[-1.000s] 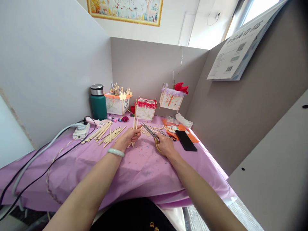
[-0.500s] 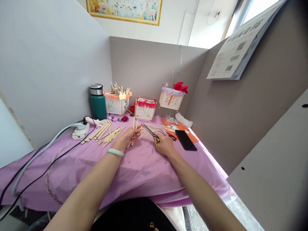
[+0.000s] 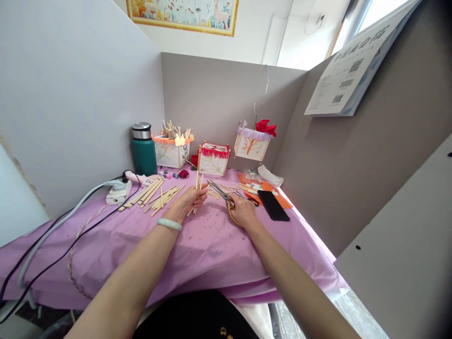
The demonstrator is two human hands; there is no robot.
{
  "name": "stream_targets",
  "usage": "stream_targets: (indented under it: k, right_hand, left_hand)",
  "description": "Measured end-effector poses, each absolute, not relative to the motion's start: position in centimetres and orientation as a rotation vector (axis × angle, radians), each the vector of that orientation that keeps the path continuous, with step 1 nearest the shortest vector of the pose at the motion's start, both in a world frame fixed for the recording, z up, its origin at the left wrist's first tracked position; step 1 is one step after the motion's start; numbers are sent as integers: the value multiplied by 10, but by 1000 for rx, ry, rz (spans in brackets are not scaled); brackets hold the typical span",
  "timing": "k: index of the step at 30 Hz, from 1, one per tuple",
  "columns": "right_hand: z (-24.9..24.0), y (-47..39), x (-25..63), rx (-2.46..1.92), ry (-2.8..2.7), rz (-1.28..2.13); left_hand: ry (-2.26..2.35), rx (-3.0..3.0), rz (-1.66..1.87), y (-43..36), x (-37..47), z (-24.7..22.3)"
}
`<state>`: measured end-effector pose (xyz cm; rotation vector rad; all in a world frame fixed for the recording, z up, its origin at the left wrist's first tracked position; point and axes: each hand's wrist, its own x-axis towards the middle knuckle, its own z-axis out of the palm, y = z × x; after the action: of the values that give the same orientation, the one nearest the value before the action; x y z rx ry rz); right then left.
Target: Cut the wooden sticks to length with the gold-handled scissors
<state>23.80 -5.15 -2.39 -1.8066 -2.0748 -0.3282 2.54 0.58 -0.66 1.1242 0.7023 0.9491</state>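
My left hand (image 3: 190, 201), with a pale bangle on its wrist, is closed around a few thin wooden sticks (image 3: 197, 180) that stand up out of the fingers. To its right, my right hand (image 3: 242, 210) grips a pair of scissors (image 3: 221, 190) by the gold-coloured handles. The blades point up and left toward the held sticks, apart from most of them; whether the tip touches one I cannot tell. Loose wooden sticks (image 3: 150, 193) lie in piles left of my left hand. Short cut pieces (image 3: 213, 193) are scattered behind and between the hands.
A green bottle (image 3: 144, 153), a stick-filled paper box (image 3: 169, 153) and a red-fringed box (image 3: 213, 160) stand at the back. Another box (image 3: 252, 145) hangs on the right. A black phone (image 3: 273, 205) lies near orange paper (image 3: 285, 201). Cables (image 3: 76, 207) cross the left side.
Almost nothing differs. Both hands keep their hold on the sticks and the scissors, and the view has shifted very slightly.
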Motion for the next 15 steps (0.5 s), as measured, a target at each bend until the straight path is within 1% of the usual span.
stream_targets:
  k: [15]
  right_hand:
    - [-23, -49, 234, -1842, -2078, -303]
  left_hand:
    - [691, 1139, 947, 8, 26, -11]
